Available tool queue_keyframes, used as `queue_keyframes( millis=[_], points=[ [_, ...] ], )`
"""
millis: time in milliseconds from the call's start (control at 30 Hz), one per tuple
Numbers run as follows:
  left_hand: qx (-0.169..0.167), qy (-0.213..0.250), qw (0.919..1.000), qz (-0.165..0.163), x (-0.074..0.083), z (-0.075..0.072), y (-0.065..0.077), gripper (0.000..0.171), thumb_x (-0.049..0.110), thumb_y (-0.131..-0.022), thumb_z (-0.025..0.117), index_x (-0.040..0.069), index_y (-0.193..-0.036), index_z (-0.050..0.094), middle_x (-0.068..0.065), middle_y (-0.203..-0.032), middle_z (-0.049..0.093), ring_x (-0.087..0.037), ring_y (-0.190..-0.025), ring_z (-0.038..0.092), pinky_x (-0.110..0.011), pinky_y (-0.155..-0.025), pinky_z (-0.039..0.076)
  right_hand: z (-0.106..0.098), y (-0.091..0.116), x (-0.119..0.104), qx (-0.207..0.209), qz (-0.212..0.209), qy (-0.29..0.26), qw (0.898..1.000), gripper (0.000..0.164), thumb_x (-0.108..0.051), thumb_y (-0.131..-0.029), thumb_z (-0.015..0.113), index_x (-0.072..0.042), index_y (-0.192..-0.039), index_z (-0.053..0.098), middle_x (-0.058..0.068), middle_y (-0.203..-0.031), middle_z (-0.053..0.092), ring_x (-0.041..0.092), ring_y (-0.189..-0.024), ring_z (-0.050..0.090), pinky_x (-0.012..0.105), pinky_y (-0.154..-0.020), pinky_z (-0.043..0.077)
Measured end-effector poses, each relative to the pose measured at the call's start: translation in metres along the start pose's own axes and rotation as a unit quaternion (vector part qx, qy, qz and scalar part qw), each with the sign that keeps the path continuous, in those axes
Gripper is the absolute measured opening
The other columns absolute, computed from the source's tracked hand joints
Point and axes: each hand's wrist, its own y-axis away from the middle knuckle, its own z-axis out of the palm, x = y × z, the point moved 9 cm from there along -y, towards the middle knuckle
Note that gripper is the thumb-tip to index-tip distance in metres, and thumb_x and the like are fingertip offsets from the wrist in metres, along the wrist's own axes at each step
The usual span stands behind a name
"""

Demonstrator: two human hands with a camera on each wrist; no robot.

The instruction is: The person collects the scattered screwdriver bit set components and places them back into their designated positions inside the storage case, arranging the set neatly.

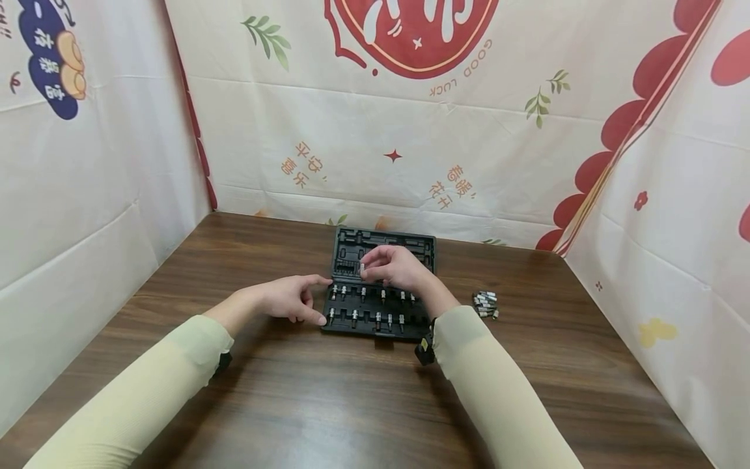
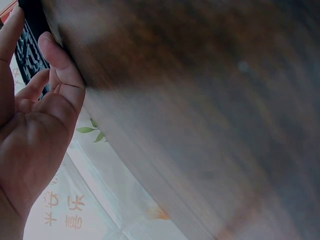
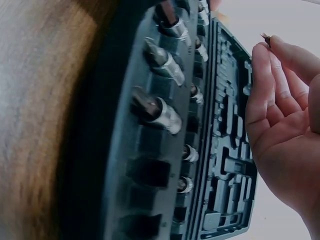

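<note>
A black plastic tool case (image 1: 375,336) lies unfolded on the table, its lid (image 1: 423,244) at the far side. Silver bit sockets (image 3: 170,120) with dark tips sit in two rows of slots in the near half; some slots hold none. Above the case, my right hand (image 1: 395,268) pinches a small bit socket (image 1: 362,268) between thumb and fingertips; only its dark tip shows in the right wrist view. My left hand (image 1: 291,298) is at the case's left side, index finger and thumb stretched out and touching its edge, the other fingers loosely bent.
Right of the case, several more bit sockets (image 1: 484,303) lie in a small pile on the brown wooden table (image 1: 328,404). Printed cloth (image 1: 375,130) hangs along the back and both sides of the table.
</note>
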Motion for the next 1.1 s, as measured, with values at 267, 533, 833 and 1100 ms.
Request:
queue_keyframes(
  millis=[267, 533, 833, 1100],
  points=[
    [0.000, -0.002, 1.0000, 0.003, 0.000, 0.000, 0.000, 0.092, 0.032, -0.097, 0.087, 0.009, -0.170, 0.037, -0.005, -0.083, 0.067, -0.016, -0.070, 0.062, -0.032, -0.068, 0.054, 0.006, -0.004, 0.009, -0.010, 0.005, 0.027, 1.000, 0.021, -0.022, -0.101, 0.083, -0.012, -0.118, 0.076, 0.004, -0.111, 0.080, 0.019, -0.102, 0.073, 0.041, -0.095, 0.059],
    [-0.002, 0.001, 1.0000, 0.000, 0.001, 0.000, 0.000, 0.092, 0.032, -0.097, 0.087, 0.009, -0.170, 0.037, -0.006, -0.083, 0.067, -0.017, -0.070, 0.061, -0.032, -0.068, 0.054, 0.011, -0.009, 0.016, -0.020, 0.009, 0.040, 0.999, 0.020, -0.020, -0.101, 0.082, -0.011, -0.119, 0.077, 0.002, -0.110, 0.080, 0.019, -0.103, 0.072, 0.037, -0.092, 0.057],
    [-0.005, -0.003, 1.0000, 0.002, 0.000, 0.001, -0.001, 0.092, 0.032, -0.097, 0.087, 0.010, -0.171, 0.036, -0.004, -0.082, 0.066, -0.016, -0.069, 0.061, -0.031, -0.067, 0.053, 0.019, -0.012, 0.018, -0.035, 0.010, 0.047, 0.998, 0.016, -0.017, -0.100, 0.083, -0.012, -0.113, 0.077, 0.001, -0.105, 0.082, 0.017, -0.099, 0.073, 0.034, -0.086, 0.055],
    [-0.006, -0.002, 1.0000, 0.003, -0.001, 0.001, -0.001, 0.093, 0.033, -0.097, 0.087, 0.009, -0.171, 0.036, -0.004, -0.082, 0.066, -0.016, -0.069, 0.061, -0.032, -0.068, 0.054, 0.024, -0.014, 0.018, -0.036, 0.002, 0.072, 0.997, 0.014, -0.016, -0.097, 0.085, -0.012, -0.109, 0.078, 0.002, -0.104, 0.081, 0.017, -0.097, 0.073, 0.032, -0.080, 0.055]
  ],
)
